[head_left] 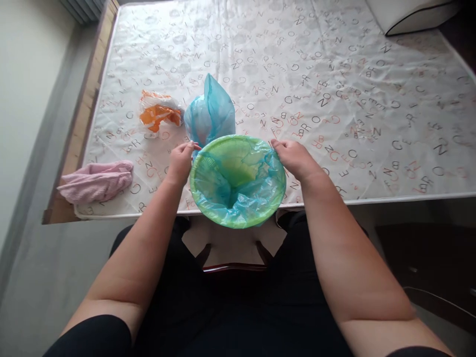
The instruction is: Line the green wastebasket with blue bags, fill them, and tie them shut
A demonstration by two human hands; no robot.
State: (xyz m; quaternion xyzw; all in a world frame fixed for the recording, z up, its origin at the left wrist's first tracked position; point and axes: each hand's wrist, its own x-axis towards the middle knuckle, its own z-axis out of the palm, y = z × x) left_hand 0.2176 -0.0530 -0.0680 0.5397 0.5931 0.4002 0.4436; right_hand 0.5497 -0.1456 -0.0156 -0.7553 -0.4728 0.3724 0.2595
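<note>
The left hand (182, 157) and right hand (294, 156) are pinching the lined bin (238, 222) by its rim, at the lettered mattress's (357, 124) near edge; a bag (219, 111), wrapper (158, 114) and cloth (96, 182) are lying there, floor (52, 277) showing left.

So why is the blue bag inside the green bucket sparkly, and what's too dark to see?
In the head view, light glints off the blue bag lining the green bucket; also in the head view, the dark clothes hide their folds in shadow.
</note>
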